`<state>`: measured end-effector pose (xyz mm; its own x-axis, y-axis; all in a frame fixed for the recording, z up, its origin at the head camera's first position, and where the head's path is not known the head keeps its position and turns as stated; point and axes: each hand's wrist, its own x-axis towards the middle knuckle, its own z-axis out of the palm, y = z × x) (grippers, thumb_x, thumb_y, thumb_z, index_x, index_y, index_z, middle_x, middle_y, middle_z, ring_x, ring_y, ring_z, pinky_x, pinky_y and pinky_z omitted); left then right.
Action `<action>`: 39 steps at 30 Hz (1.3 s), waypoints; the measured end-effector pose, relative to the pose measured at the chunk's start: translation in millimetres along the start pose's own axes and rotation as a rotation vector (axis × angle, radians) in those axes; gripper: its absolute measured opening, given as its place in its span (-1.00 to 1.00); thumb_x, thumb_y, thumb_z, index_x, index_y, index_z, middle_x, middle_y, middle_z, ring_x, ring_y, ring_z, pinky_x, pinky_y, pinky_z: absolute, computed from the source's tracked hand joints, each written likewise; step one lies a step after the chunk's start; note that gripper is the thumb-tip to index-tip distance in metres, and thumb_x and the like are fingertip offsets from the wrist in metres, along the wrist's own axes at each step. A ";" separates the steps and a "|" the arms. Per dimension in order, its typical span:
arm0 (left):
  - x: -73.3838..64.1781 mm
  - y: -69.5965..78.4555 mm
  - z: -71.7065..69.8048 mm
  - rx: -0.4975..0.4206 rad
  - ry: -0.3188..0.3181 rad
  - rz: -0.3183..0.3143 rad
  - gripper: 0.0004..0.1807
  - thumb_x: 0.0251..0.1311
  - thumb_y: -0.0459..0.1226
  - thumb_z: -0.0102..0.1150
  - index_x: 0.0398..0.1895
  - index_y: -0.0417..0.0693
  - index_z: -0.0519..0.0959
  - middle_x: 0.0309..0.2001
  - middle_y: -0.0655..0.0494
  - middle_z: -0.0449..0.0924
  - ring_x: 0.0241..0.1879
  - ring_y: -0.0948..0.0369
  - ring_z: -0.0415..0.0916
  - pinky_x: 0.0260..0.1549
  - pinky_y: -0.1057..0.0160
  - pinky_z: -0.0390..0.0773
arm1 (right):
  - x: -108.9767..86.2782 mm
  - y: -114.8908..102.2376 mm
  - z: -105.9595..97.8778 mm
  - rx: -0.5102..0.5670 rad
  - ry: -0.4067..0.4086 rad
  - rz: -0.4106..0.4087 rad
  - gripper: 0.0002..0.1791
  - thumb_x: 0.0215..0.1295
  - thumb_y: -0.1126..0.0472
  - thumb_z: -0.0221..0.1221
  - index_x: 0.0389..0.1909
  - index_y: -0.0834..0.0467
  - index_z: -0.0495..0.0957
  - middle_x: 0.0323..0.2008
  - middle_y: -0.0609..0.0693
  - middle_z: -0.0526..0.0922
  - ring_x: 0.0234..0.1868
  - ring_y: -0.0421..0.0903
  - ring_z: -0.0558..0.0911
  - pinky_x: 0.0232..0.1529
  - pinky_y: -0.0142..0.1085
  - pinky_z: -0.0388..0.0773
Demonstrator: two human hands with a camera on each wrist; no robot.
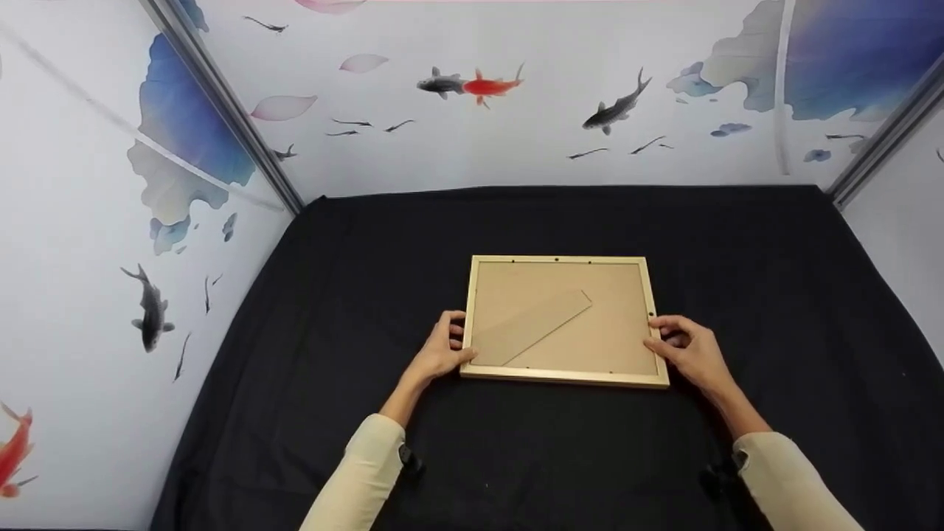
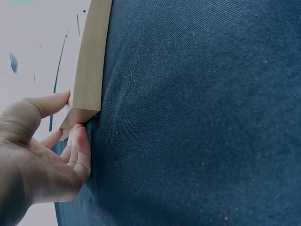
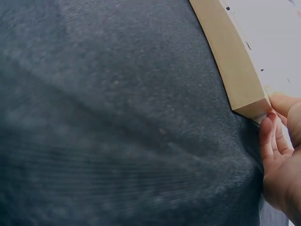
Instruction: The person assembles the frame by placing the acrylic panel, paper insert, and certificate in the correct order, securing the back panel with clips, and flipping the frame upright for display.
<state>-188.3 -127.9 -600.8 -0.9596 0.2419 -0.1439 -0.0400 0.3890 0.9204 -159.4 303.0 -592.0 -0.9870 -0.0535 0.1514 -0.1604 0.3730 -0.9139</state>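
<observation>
A picture frame (image 1: pixel 564 377) with a pale gold wooden border lies face down, its brown backing board (image 1: pixel 619 324) turned up. A stand leg (image 1: pixel 531 328) lies folded flat, slanting across the backing. My left hand (image 1: pixel 439 350) grips the frame's left side close to the near corner, thumb over the border and fingers along the outer edge. On the opposite side, my right hand (image 1: pixel 689 350) holds the right border between thumb and fingers. Both wrist views show the fingertips of the left hand (image 2: pixel 44 162) and right hand (image 3: pixel 282 165) at the frame's side faces, low by the cloth.
Black cloth (image 1: pixel 560 457) covers the table under the frame, with soft folds. White panels (image 1: pixel 472 147) printed with fish and leaves stand behind and at both sides, joined by metal posts (image 1: pixel 228 103). Small dark fasteners (image 1: pixel 557 259) dot the frame's inner border.
</observation>
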 end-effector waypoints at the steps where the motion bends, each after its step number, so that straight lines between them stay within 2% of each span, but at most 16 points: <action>1: 0.0 -0.3 -0.2 0.001 0.001 0.003 -0.27 0.15 -0.54 0.37 0.36 -0.25 0.24 0.02 -0.26 0.39 -0.13 -0.07 0.55 -0.23 0.07 0.63 | 0.0 -0.2 0.0 -0.001 -0.003 0.000 -0.67 0.24 0.48 0.36 0.02 0.47 0.60 -0.17 0.37 0.55 -0.33 0.00 0.54 -0.42 -0.46 0.51; 11: 0.4 -0.8 0.3 0.008 0.001 -0.012 -0.26 0.16 -0.52 0.38 0.37 -0.22 0.25 0.03 -0.24 0.39 -0.12 -0.04 0.53 -0.21 0.08 0.61 | -1.4 -1.3 3.0 -0.015 0.053 -0.034 -0.70 0.18 0.54 0.37 -0.04 0.46 0.66 -0.19 0.35 0.56 -0.36 -0.03 0.57 -0.39 -0.50 0.53; 20: -0.5 -0.3 -0.2 -0.026 -0.006 0.026 -0.27 0.16 -0.54 0.36 0.37 -0.27 0.24 0.03 -0.27 0.36 -0.15 -0.06 0.51 -0.25 0.09 0.60 | -1.4 -4.8 3.7 -0.059 0.072 -0.053 -0.73 0.15 0.54 0.38 -0.10 0.44 0.70 -0.16 0.34 0.60 -0.41 -0.02 0.57 -0.42 -0.52 0.50; 28: -0.7 0.3 -1.4 -0.036 0.010 0.040 -0.30 0.18 -0.58 0.32 0.36 -0.32 0.23 0.21 -0.40 0.26 -0.13 -0.16 0.49 -0.26 0.04 0.60 | -0.8 -11.2 5.6 -0.108 0.061 -0.078 -0.73 0.19 0.52 0.37 -0.06 0.43 0.69 -0.16 0.33 0.60 -0.39 0.04 0.56 -0.39 -0.49 0.50; 30: -2.9 6.1 -1.5 -0.031 0.001 0.047 -0.32 0.19 -0.59 0.28 0.34 -0.37 0.22 0.22 -0.45 0.23 -0.12 -0.23 0.48 -0.25 0.02 0.59 | -2.0 -9.8 6.1 -0.106 0.065 -0.081 -0.71 0.19 0.52 0.37 -0.05 0.43 0.68 -0.18 0.33 0.59 -0.38 0.03 0.55 -0.39 -0.49 0.49; 32: -9.4 19.0 -2.4 -0.028 -0.009 0.051 -0.36 0.21 -0.60 0.25 0.33 -0.41 0.22 0.22 -0.49 0.22 -0.10 -0.27 0.46 -0.23 0.02 0.59 | -4.1 -6.1 6.8 -0.087 0.077 -0.078 -0.70 0.18 0.53 0.37 -0.04 0.45 0.67 -0.20 0.33 0.57 -0.38 0.03 0.53 -0.39 -0.49 0.48; 36: -9.0 16.2 -2.3 -0.019 -0.020 0.049 -0.35 0.22 -0.56 0.28 0.33 -0.35 0.23 0.23 -0.43 0.23 -0.11 -0.20 0.48 -0.21 0.04 0.59 | -5.9 2.8 9.1 -0.071 0.096 -0.084 -0.68 0.18 0.54 0.36 -0.02 0.47 0.64 -0.23 0.34 0.54 -0.35 0.04 0.50 -0.37 -0.49 0.47; 39: -1.3 -1.2 -1.8 -0.013 -0.016 0.034 -0.32 0.21 -0.53 0.32 0.36 -0.26 0.24 0.24 -0.34 0.26 -0.13 -0.09 0.49 -0.22 0.08 0.60 | -1.7 17.3 10.2 -0.075 0.100 -0.101 -0.67 0.18 0.53 0.37 -0.01 0.44 0.66 -0.22 0.31 0.56 -0.36 0.02 0.51 -0.37 -0.51 0.47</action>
<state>-187.5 -130.3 -601.0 -0.9558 0.2689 -0.1186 -0.0116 0.3688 0.9294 -160.6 300.1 -611.9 -0.9597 -0.0028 0.2811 -0.2538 0.4388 -0.8620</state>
